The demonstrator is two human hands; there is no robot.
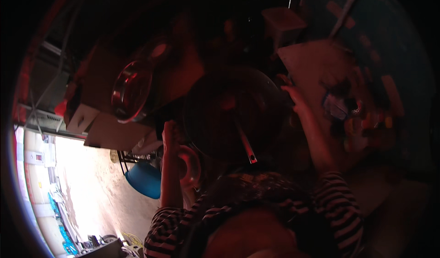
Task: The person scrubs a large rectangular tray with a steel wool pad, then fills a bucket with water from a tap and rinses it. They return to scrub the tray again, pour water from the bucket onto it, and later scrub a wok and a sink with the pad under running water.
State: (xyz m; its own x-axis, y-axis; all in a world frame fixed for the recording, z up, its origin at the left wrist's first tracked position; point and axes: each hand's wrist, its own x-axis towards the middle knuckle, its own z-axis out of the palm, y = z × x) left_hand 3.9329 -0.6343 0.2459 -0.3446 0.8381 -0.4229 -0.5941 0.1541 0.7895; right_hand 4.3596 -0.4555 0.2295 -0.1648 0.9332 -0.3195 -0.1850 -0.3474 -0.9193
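Observation:
A large dark wok (211, 141) is in front of my body, its inside mostly lost in shadow. A long-handled metal utensil (245, 143) leans in it; its handle, with a hole at the end, crosses the near rim, and its working end is too dark to make out. My left hand (169, 130) is closed at the left side of the wok, fingers mostly in shadow. At the right side my right hand (291, 94) has its fingers bent at the rim. Both arms reach forward around the wok.
Left of the wok, a round shiny pan or bowl (133, 90) sits by cardboard boxes (114, 130). A blue basin (144, 180) and a reddish round basin (190, 165) are near my left forearm. Right, a pale board or tabletop (305, 58) bears several small items. A stool (284, 22) stands farther off.

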